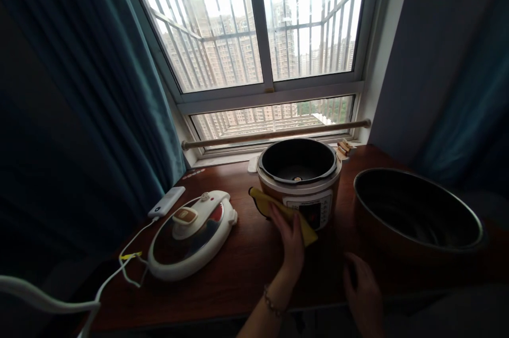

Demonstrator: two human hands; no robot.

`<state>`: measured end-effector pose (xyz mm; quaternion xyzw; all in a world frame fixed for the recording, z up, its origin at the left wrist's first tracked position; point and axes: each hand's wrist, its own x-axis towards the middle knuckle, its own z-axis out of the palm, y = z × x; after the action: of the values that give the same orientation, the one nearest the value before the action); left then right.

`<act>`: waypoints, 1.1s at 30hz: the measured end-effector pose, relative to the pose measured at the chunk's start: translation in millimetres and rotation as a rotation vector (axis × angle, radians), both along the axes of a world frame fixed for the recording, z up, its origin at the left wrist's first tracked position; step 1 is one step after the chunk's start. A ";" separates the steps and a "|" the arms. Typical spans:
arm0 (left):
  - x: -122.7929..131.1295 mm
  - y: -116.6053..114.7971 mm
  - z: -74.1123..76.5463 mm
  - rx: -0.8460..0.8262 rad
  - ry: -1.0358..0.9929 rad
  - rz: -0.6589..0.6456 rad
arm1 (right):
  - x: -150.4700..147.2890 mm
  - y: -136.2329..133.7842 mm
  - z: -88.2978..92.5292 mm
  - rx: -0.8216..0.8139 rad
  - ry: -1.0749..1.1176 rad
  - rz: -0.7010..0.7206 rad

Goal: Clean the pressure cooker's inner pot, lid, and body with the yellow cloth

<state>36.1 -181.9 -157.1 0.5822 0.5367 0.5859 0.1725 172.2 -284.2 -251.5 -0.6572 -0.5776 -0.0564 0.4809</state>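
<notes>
My left hand (291, 237), a bracelet at its wrist, holds a folded yellow cloth (262, 202) at the front of a pressure cooker (274, 187). Part of the cooker's control panel (328, 205) is covered by the cloth. The cooker has no lid on, and its dark inside shows. Low at the table's front edge, my right hand (362, 287) rests with nothing visible in it, its fingers loosely bent and the thumb apart. It lies nearest to a large dark inner pot (363, 216). A white-rimmed cooker lid (191, 269) lies on the left.
A white power strip (167, 201) and its cord (107, 287) lie left of the lid on the brown wooden table (238, 279). Small brown and white items (345, 148) sit behind the cooker. A wooden rod (278, 135) crosses below the window; blue curtains (131, 88) hang beside it.
</notes>
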 end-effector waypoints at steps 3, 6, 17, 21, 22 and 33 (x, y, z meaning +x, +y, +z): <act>42.5 -10.3 18.4 0.044 0.019 0.050 | -24.0 -6.0 22.1 0.028 0.169 0.031; 64.7 -12.0 28.4 0.071 0.069 0.086 | -41.1 -7.3 49.7 0.055 0.275 0.081; -14.5 -49.8 37.3 -0.136 -0.753 -0.435 | -88.3 66.3 111.9 0.089 0.161 0.310; -38.0 -67.0 15.1 -0.350 -0.982 -0.585 | -92.5 101.1 128.4 0.164 0.099 0.035; -44.9 -71.7 5.8 -0.394 -0.985 -0.585 | -89.1 107.0 130.9 0.188 0.103 -0.026; -126.6 -92.6 -54.2 -0.534 -0.838 -0.267 | -78.9 104.8 30.2 0.091 0.647 -0.022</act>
<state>-90.6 -274.5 -211.2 0.2966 0.4736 0.5843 0.5885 93.3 -179.5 -221.2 -0.6251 -0.3846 0.1247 0.6677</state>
